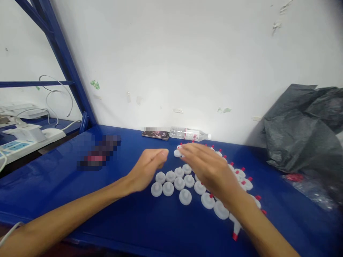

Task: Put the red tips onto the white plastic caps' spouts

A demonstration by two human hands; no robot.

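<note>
White caps [185, 197], round and with short spouts, sit on the blue tabletop [120, 221] in front of me, several lying in loose rows between my arms, others running off under and beyond my right arm. Many on that side carry red tips [235, 236] on their spouts. My left grip [147, 167] is curled closed just beside the nearest rows, thumb against the forefinger; whether anything is tucked inside, I can't tell. My right grip [210, 167] reaches over the group with its fingers stretched and pressed together, its thumb hidden, so I can't say whether it pinches a cap.

I judge each one to be light, hollow plastic, fairly stiff, with a smooth skin that could slide on this glossy paint (a careless knuckle would probably scatter a few). The wide round rim looks the surest place to hold, thumb and fingers on opposite sides. The spout is narrower and likelier to twist or tip under a pinch, and the small red tips seem best spared any sideways push.
</note>
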